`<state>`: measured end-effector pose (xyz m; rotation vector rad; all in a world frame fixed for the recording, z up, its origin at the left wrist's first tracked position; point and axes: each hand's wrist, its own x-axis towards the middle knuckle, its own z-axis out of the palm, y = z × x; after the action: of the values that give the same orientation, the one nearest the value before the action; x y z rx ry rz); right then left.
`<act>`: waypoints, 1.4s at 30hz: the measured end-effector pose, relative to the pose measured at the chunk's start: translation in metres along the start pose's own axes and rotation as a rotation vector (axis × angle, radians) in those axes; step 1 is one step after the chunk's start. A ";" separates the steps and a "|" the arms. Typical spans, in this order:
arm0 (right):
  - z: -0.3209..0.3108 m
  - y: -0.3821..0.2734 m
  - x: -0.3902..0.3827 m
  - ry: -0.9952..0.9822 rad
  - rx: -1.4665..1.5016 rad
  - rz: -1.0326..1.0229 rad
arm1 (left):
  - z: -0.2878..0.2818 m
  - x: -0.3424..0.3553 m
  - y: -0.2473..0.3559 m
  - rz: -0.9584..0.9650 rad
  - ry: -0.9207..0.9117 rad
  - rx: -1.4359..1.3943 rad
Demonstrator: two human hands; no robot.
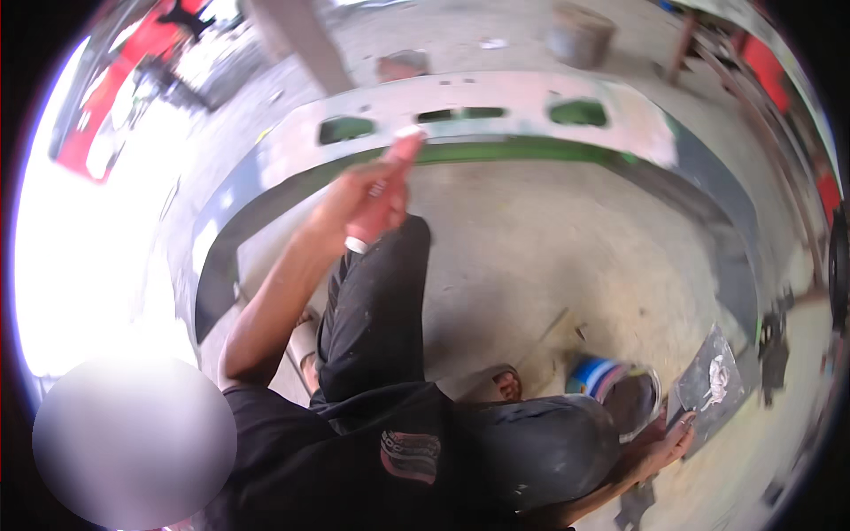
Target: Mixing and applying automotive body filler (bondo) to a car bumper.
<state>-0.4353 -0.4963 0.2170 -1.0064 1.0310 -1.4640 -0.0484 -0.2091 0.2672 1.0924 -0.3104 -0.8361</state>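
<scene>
My left hand (359, 205) is raised and closed around a reddish tool with pale ends (387, 188). The tool's tip rests against the whitish, filler-coated face of a curved car bumper (531, 102) lying on the concrete in front of me. My right hand (662, 448) is low at my right side. Its fingers grip the near edge of a flat grey board (710, 382) smeared with pale paste. A blue-and-white striped tin (611, 388) stands just left of the board. I am squatting, with my black-trousered knees between the two hands.
The bumper's dark ends (739, 257) curve around a patch of concrete floor (549, 257). A grey round block (580, 35) and a slanted post (301, 44) lie beyond it. Red objects sit at upper left (106, 97) and along the right rim (766, 66).
</scene>
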 end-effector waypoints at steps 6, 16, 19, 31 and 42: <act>0.004 -0.013 0.004 -0.428 -0.442 -0.845 | -0.062 -0.254 0.033 0.439 0.306 -0.422; 0.036 -0.212 -0.195 -1.181 0.071 0.058 | -0.130 -0.480 0.024 0.679 0.581 -0.221; 0.120 -0.249 -0.182 -1.067 -0.089 0.134 | -0.117 -0.449 0.061 0.602 0.489 -0.181; 0.241 -0.287 -0.247 -1.332 -0.459 0.304 | -0.194 -0.426 0.113 0.364 0.396 -0.099; 0.278 -0.282 -0.330 -1.376 -0.669 0.321 | -0.212 -0.389 0.135 0.233 0.210 -0.149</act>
<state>-0.2085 -0.1673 0.5426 -1.7871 0.5311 0.0725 -0.1189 0.2402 0.3541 0.9740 -0.1911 -0.5236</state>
